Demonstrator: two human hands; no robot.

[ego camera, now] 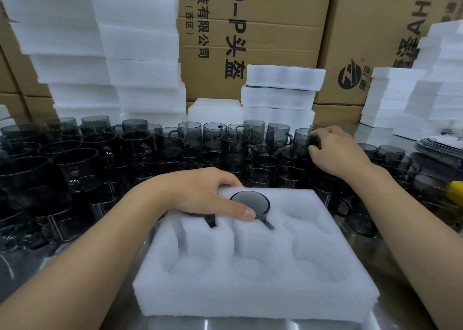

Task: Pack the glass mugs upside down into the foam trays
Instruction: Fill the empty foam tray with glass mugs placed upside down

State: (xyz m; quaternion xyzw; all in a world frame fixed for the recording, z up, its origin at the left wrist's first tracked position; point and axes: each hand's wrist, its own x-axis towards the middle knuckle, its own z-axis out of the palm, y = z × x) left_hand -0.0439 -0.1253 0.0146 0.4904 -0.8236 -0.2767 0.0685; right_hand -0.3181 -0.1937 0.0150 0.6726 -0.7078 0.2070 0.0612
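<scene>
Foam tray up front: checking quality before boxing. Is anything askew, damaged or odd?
Nothing stands out. The foam tray lies flat, intact; the middle mug sits base-up, handle in its slot. The left hand covers a second mug; the right hand grips a loose mug.

1. Brown cardboard cartons (275,16), printed with black characters, stand stacked like a wall well beyond the right grip (335,151).
2. A shiny metal bench (250,326) catches pale light nearer than that grip.
</scene>
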